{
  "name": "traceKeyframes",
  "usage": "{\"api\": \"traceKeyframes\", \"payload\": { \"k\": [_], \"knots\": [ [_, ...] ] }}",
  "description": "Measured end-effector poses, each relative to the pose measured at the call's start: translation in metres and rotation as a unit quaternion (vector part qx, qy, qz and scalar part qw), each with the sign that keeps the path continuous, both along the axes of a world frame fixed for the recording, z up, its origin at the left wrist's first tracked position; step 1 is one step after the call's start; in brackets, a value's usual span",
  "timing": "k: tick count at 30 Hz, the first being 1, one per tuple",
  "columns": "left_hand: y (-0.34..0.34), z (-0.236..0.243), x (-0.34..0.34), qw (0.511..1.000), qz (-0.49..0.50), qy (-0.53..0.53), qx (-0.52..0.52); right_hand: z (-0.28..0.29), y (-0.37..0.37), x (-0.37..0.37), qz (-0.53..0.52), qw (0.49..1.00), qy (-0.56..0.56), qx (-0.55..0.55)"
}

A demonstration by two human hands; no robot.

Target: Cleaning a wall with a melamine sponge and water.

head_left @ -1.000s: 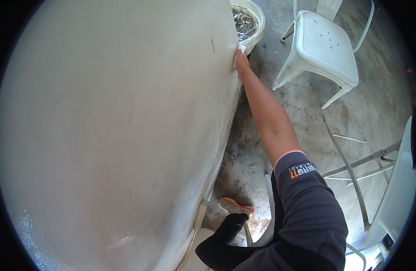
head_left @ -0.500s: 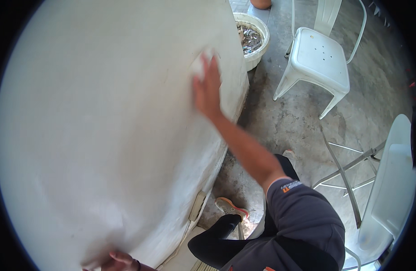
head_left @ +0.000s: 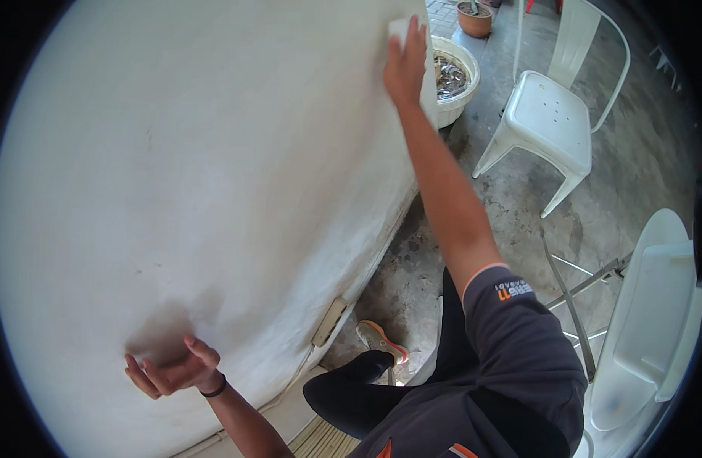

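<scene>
Head view: fisheye worn on the person's head, left one of its pair, looking steeply down past the shirt [head_left: 526, 351]. Wall [head_left: 214, 191] fills the left half, near; chair [head_left: 553, 113] and floor [head_left: 507, 202] farther off at right. Left hand [head_left: 172, 374] and right hand [head_left: 406, 69] both in frame.

White metal chair [head_left: 551, 112] with holes in its seat, round white planter [head_left: 452, 113] holding dark litter, terracotta pot [head_left: 474, 26] beyond it, stained concrete floor [head_left: 511, 233], crossed metal legs [head_left: 568, 297] beside white plastic furniture [head_left: 641, 324], beige power strip [head_left: 330, 321] low down.
</scene>
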State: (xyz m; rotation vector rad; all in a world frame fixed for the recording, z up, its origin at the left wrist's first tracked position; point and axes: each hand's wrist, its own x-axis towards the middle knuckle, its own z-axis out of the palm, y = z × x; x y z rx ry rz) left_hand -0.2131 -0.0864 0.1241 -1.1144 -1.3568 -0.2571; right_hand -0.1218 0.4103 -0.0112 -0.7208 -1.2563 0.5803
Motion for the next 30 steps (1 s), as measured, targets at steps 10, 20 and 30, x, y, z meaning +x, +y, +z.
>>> {"api": "traceKeyframes", "payload": {
  "k": [10,20,30],
  "knots": [
    [-0.006,-0.003,-0.004,1.000,0.011,-0.008,0.009,-0.014,-0.258,-0.049,0.153,0.982,-0.061,0.095],
    [-0.006,-0.004,-0.012,1.000,-0.003,0.010,0.015,-0.079,-0.303,-0.066,0.128,0.977,-0.111,0.127],
    [0.004,-0.002,-0.007,0.999,-0.049,-0.003,0.010,-0.114,-0.138,-0.038,0.064,0.991,-0.049,-0.106]
  ]
}}
